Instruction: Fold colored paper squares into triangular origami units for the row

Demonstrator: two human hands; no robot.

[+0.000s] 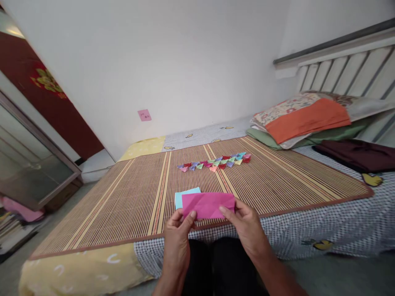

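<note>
A folded sheet of magenta paper (pixel 206 204) is stretched level between my two hands, above the near edge of the bed mat. Diagonal crease lines show faintly on it. My left hand (pixel 180 230) pinches its lower left corner, thumb on the front. At the right end, my right hand (pixel 243 220) grips it with the thumb in front and the fingers behind. Partly hidden behind the magenta paper, a light blue sheet of paper (pixel 179 200) lies on the mat. Farther back, several small folded paper pieces (pixel 216 162) in many colours sit in rows.
The striped bamboo mat (pixel 138 197) covers most of the bed. Pillows (pixel 308 119) are stacked at the back right, with a dark folded cloth (pixel 354 155) in front. A white wall (pixel 191 61) stands behind, and a glass-fronted cabinet (pixel 33 156) at the left.
</note>
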